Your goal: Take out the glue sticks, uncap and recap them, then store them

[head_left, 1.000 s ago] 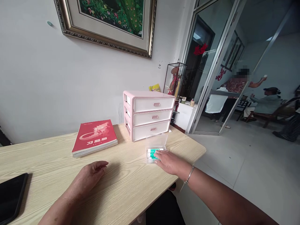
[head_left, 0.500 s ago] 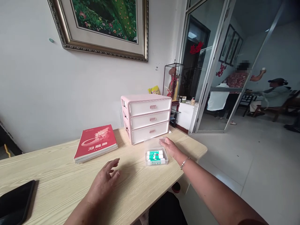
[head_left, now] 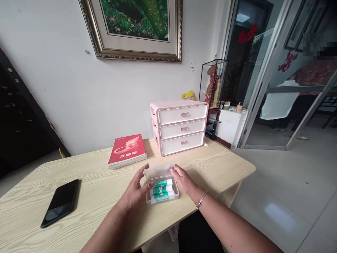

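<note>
A clear plastic box (head_left: pixel 177 197) sits on the pale wood-grain tabletop (head_left: pixel 97 196), close to the near edge and in front of a pink-and-white drawer unit (head_left: pixel 181 128). Its translucent lid (head_left: pixel 159 171) stands raised at the far side. Inside lie three white-and-green tubes (head_left: pixel 161 190), side by side, their lengths running roughly left to right.

The right hand (head_left: pixel 183 181) is at the lid's right end, its grip pinching the corner between thumb and fingers. A silver bracelet (head_left: pixel 202 200) circles that wrist. The left hand (head_left: pixel 135 189) is at the box's left side, its grip spread: the forefinger points up toward the lid's left end, while the thumb reaches over the left ends of the tubes (whether it touches them, I cannot tell).

Behind the left hand, a thick red book (head_left: pixel 127 149) lies flat, just beside the drawer unit. A black phone (head_left: pixel 61 202) lies well apart, farther left. A framed picture (head_left: pixel 137 21) hangs on the wall above. Past the drawer unit, a yellow packet (head_left: pixel 188 95) shows near a glass display case (head_left: pixel 213 82). At the right, a person (head_left: pixel 313 75) in a patterned top is seen through a glass door (head_left: pixel 279 137).
</note>
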Available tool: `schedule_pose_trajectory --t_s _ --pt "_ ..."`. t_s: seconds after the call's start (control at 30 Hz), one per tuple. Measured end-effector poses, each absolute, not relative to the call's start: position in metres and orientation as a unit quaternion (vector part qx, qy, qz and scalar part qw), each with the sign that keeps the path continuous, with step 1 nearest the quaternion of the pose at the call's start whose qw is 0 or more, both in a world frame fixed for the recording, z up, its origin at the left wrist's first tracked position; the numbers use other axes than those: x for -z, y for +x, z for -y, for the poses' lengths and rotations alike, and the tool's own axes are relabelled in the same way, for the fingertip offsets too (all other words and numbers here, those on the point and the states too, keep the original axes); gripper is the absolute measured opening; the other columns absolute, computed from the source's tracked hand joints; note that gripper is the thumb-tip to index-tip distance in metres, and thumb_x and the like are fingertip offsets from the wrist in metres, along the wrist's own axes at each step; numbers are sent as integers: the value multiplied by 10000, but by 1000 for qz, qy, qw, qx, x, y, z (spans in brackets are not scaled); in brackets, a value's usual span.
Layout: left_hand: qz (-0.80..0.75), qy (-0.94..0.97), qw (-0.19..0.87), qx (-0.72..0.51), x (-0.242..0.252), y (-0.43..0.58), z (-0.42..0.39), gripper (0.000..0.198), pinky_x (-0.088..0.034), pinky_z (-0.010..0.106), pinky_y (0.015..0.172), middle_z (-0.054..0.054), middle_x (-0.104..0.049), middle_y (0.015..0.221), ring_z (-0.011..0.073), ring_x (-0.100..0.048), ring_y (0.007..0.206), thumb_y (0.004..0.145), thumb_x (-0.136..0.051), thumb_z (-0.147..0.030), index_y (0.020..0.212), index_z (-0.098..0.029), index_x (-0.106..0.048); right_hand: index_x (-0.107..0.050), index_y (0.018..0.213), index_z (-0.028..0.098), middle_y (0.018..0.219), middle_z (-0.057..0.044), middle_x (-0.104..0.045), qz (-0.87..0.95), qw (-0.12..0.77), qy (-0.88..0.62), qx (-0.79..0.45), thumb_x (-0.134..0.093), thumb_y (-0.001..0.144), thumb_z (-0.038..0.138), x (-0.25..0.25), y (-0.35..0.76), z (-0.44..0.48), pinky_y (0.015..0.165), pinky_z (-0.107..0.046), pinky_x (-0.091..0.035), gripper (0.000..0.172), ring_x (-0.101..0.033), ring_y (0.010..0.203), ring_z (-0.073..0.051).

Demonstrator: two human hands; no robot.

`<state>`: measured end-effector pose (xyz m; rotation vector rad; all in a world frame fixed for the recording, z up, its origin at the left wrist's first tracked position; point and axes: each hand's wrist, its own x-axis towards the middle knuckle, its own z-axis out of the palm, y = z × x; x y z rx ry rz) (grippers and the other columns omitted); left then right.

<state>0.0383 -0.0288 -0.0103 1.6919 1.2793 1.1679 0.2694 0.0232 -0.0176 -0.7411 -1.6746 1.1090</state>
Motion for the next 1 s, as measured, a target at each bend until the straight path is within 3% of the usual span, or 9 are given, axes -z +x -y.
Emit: schedule_pose_trajectory --t_s 0.07,0.13,0.27,0.4,0.53,0.7,0.83,1.0 --pt "-479 656 394 -430 6 30 38 588 -430 474 1099 125 -478 1487 325 -501 1322 868 -627 -530 1358 -219 -528 -623 1114 211 1085 -64 -680 697 468 -293 -457 -457 978 430 18 268 -19 966 -366 -468 307 -623 1018 -203" --pt "-472 664 405 -415 3 25 46 547 -465 468 1070 117 -501 1471 317 -544 1280 874 -633 -515 1335 -231 -551 -566 1251 236 1192 -74 -650 703 453 -297 -460 -507 950 351 20 272 -13 979 -380 -474 328 -611 1079 -211" --pt "-465 706 370 -386 3 19 56 738 -465 476 1075 115 -432 1522 331 -490 1335 771 -765 -468 1418 -279 -465 -450 1396 285 1451 -91 -487 735 412 -321 -432 -649 831 250 23 294 3 1052 -445 -448 600 -513 1284 -267" --pt "-449 775 270 -352 7 19 59 785 -396 484 1138 136 -473 1476 327 -435 1382 713 -814 -364 1418 -266 -483 -378 1459 256 1527 -118 -403 806 364 -299 -357 -742 749 212 22 312 14 1122 -481 -392 800 -429 1378 -284" --pt "-435 807 220 -334 16 18 60 632 -453 440 1104 128 -405 1534 301 -407 1411 822 -714 -287 1418 -277 -504 -489 1393 246 1527 -105 -417 844 349 -304 -270 -740 753 175 20 316 18 1173 -474 -337 690 -386 1417 -269" --pt "-401 861 106 -294 28 14 60 494 -397 513 1147 83 -430 1539 304 -309 1466 906 -619 -283 1395 -299 -550 -595 1329 275 1518 -78 -446 867 339 -306 -201 -715 814 186 23 314 22 1134 -452 -417 535 -455 1375 -259" --pt "-383 875 52 -290 31 13 61 507 -418 510 1132 67 -414 1549 299 -308 1463 925 -603 -287 1423 -317 -517 -583 1362 283 1498 -68 -474 885 349 -280 -131 -657 875 172 27 314 25 1113 -411 -459 504 -500 1339 -236" --pt "-397 885 10 -241 24 16 67 528 -427 521 1129 80 -420 1539 312 -295 1459 942 -573 -263 1459 -297 -474 -568 1382 244 1489 -100 -479 902 348 -250 -58 -607 927 174 32 315 24 1134 -448 -440 462 -458 1373 -251"
